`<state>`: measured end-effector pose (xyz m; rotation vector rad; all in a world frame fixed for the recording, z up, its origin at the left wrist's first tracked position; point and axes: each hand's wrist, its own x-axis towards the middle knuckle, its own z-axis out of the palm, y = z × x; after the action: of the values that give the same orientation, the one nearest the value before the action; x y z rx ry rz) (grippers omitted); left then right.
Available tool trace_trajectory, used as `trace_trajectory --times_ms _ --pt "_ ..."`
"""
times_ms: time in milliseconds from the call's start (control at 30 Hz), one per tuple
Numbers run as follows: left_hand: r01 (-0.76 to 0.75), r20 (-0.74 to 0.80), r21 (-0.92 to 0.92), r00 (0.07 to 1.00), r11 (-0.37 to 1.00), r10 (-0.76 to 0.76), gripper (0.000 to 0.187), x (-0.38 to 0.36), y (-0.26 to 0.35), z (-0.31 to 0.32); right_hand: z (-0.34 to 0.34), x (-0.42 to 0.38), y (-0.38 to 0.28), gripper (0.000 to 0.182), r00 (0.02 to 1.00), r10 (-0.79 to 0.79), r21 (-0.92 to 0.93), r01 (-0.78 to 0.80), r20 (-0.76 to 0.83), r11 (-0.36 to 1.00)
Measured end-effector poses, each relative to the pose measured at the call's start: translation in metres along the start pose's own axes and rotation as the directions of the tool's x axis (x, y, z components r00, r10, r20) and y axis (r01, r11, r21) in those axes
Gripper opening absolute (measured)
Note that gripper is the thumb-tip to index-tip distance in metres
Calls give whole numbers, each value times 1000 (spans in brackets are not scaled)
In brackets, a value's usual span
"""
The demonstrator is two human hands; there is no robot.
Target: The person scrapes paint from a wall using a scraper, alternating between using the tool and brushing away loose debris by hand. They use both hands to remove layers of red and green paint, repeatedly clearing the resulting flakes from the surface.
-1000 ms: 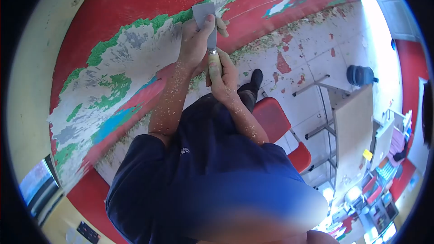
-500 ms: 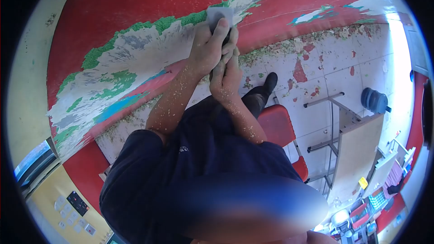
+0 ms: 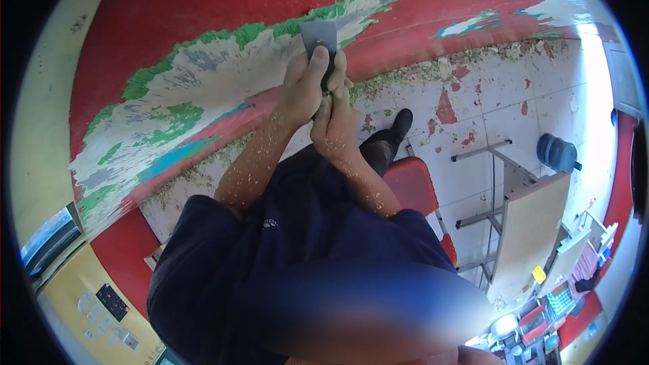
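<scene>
My left hand (image 3: 302,91) is wrapped round the black handle of a scraper (image 3: 318,34), its thumb pressed up near the base of the wide metal blade. Lower down, my right hand (image 3: 338,125) closes round the end of the handle, just behind the left. The blade's edge sits by a strip of green old paint on the wall (image 3: 223,71), where red paint borders a bare, whitish patch. Pale flakes cling to both forearms.
Paint chips litter the tiled floor (image 3: 473,118) along the wall base. A red chair (image 3: 411,186) stands close on my right. Beyond it are a tipped table (image 3: 531,230) with metal legs and a blue water jug (image 3: 558,152). Cluttered items lie further back.
Both hands have drawn the scraper back toward my body and slightly left, and more of its blade now shows. The grip is the same.
</scene>
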<state>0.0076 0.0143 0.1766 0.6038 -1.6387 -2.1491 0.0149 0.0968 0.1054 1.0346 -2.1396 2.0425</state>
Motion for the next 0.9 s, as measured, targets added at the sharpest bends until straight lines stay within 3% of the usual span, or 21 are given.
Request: trace_trajectory --times_ms 33,100,133,200,400,433,500,600,700,833,900 --pt "16 -46 -29 999 999 -17 40 -3 -3 -2 2 1 3 41 998 54 11 -54 16 998" --pt "-68 57 59 996 996 65 40 4 0 -6 -1 10 -9 40 980 186 23 -188 72 982" --pt "-122 115 94 987 988 111 40 10 5 -4 -2 15 -11 40 988 145 16 -146 61 989" --pt "-88 66 83 994 993 83 40 2 9 3 -8 18 -16 40 996 69 -4 -69 47 998" --pt "-96 59 180 995 979 86 40 11 21 5 -9 27 -17 43 992 115 68 -117 46 991" --pt "-110 38 185 994 977 105 40 15 38 16 -4 38 -17 43 996 -25 34 28 -90 999" --pt "-92 35 149 996 985 88 39 10 41 20 -15 23 -20 42 999 37 -11 -37 3 999" --pt "-23 -65 171 997 985 35 40 -1 -10 -1 -8 20 -4 40 998 54 31 -54 -6 998" --pt "-31 -13 203 999 979 35 41 8 1 5 -16 17 -8 37 977 191 4 -192 95 981" --pt "-38 17 121 999 992 36 34 5 4 10 -23 23 -6 30 994 77 -23 -76 75 997" --pt "-65 18 169 998 983 63 39 13 8 9 -26 28 -12 27 994 83 15 -84 66 996"
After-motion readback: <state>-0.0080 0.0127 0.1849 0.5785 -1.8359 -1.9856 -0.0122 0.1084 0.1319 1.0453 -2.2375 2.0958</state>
